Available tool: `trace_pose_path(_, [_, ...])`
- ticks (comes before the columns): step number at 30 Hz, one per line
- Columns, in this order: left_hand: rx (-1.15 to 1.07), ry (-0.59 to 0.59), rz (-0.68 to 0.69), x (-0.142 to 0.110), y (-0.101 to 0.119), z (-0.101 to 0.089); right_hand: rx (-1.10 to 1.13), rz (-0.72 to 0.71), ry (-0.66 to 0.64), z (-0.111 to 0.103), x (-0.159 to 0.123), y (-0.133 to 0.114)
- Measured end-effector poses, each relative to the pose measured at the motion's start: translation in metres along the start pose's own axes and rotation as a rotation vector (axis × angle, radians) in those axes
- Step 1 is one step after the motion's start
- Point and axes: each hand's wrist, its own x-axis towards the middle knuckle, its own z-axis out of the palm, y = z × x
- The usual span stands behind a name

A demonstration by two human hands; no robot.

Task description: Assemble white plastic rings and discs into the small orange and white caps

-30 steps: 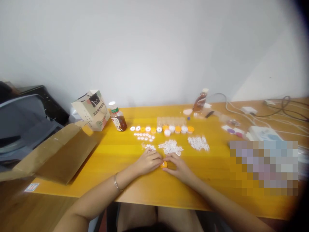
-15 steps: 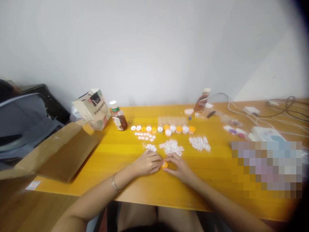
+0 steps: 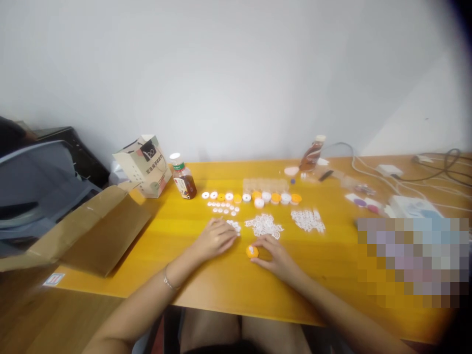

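An orange round cap point(image 3: 252, 252) with a small white piece in its centre sits on the table, held at its right side between the thumb and fingers of my right hand point(image 3: 275, 254). My left hand point(image 3: 216, 239) lies to the left, palm down with loosely stretched fingers, beside a small heap of white pieces point(image 3: 233, 227); it shows nothing in its grip. Just beyond the right hand is a pile of white lacy, ring-like pieces point(image 3: 264, 225). Farther right lies a flat cluster of similar white pieces point(image 3: 308, 221).
White and orange caps point(image 3: 238, 198) line the table behind several small white discs point(image 3: 223, 207). Behind them is a clear tray point(image 3: 265, 185). Two drink bottles point(image 3: 184, 179), a paper bag point(image 3: 147, 167) and an open cardboard box point(image 3: 99, 236) stand around; cables point(image 3: 401, 182) lie at right.
My left hand has let go of the orange cap and moved left towards the small white heap. My right hand still holds the cap in about the same place.
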Motion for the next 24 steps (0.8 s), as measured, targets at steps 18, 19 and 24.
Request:
trace_pose_path(18, [-0.09, 0.047, -0.266, -0.015, -0.027, 0.02, 0.045, 0.033, -0.034, -0.001, 0.001, 0.002])
trace_pose_path(19, [-0.083, 0.048, -0.265, -0.015, -0.027, 0.02, 0.047, 0.032, -0.035, -0.001, 0.001, 0.002])
trace_pose_path(24, [-0.028, 0.038, -0.276, -0.016, -0.025, 0.02, 0.058, 0.018, -0.04, -0.005, 0.001, 0.0])
